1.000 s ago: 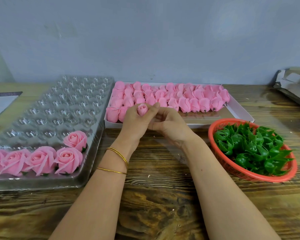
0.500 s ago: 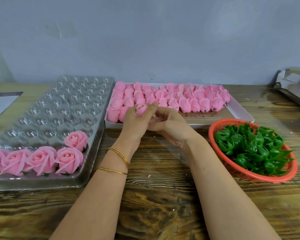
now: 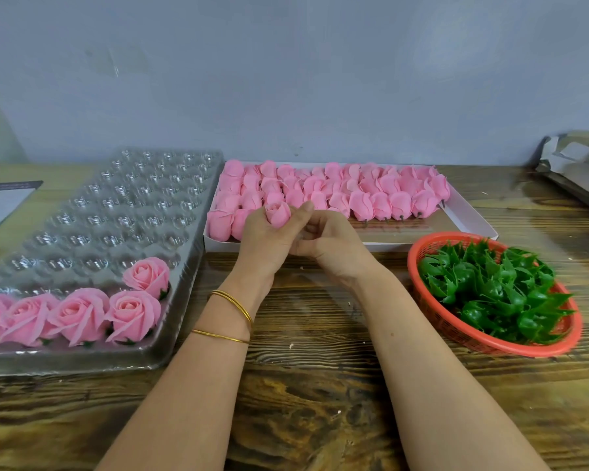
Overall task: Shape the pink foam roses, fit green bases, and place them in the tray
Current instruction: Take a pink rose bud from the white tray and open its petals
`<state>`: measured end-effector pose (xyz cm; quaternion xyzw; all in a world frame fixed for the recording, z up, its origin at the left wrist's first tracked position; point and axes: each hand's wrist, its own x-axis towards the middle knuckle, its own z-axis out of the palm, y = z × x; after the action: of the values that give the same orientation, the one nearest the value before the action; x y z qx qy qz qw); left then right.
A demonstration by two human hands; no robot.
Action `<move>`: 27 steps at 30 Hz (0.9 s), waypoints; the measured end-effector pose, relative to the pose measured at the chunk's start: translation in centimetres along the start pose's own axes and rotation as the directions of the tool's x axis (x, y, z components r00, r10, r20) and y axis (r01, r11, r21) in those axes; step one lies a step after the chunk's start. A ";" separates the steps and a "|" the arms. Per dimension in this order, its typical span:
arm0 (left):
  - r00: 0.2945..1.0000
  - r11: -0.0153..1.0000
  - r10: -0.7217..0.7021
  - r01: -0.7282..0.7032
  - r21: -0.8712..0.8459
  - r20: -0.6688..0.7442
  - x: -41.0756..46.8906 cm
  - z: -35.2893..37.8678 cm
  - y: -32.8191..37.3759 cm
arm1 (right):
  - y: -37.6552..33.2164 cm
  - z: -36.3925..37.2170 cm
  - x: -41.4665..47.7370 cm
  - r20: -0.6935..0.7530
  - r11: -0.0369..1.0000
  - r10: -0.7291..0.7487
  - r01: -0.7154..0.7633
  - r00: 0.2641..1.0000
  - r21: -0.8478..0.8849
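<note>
At the near left corner of the white box (image 3: 388, 247), both hands are where they were half a second ago. The one change noted: the foam bud (image 3: 278, 214) sits slightly more upright in the grip, so its spiral top faces the camera. Nothing else on the worktop (image 3: 320, 402) has shifted.

The left hand (image 3: 266, 246) grips the bud, fingers curled round its lower half, and the bud stands clear above the knuckles. It overlaps the box's front row of loose pink buds (image 3: 361, 188) in the view. The right hand (image 3: 330, 246) is pressed against the left one just below the bud, fingers curled inward. Whether it pinches the bud's base or holds nothing cannot be told, as the fingertips are hidden behind the left hand. The bud's underside is likewise hidden, so any green base on it cannot be confirmed.

Left of the box and close alongside it lies the clear tray (image 3: 92, 219). Finished roses (image 3: 79, 314) fill part of the tray's nearest row, and one more sits in the row behind. The frame edge cuts off the leftmost rose.

Right of the box and nearer the camera, the red basket (image 3: 524, 351) holds a heap of green bases (image 3: 490, 290). The single pieces are hard to separate.

Two gold bangles (image 3: 233, 307) circle the left wrist. A sheet of paper (image 3: 0, 205) beyond the tray and some cardboard (image 3: 578, 164) far right of the box are both cropped by the frame.
</note>
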<state>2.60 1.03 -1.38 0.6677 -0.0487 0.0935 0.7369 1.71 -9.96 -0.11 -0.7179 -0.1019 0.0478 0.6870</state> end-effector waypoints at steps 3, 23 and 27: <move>1.000 1.000 0.000 0.001 0.024 -0.025 -0.1 0.0 0.1 | 0.0 -0.2 0.0 0.050 0.997 0.038 -0.041 0.998 0.063; 0.977 0.894 0.207 -0.211 0.396 0.052 -0.4 0.1 -0.4 | -0.6 0.2 0.4 -0.177 0.996 -0.052 0.062 0.983 0.056; 0.973 0.898 0.226 -0.225 0.379 0.042 -0.5 0.2 -0.3 | -0.7 0.2 0.3 -0.183 0.998 -0.043 0.051 0.982 0.038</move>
<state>2.19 0.80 -1.76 0.7880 -0.1053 0.1869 0.5771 1.92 -9.70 0.57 -0.7020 -0.0546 -0.0322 0.7094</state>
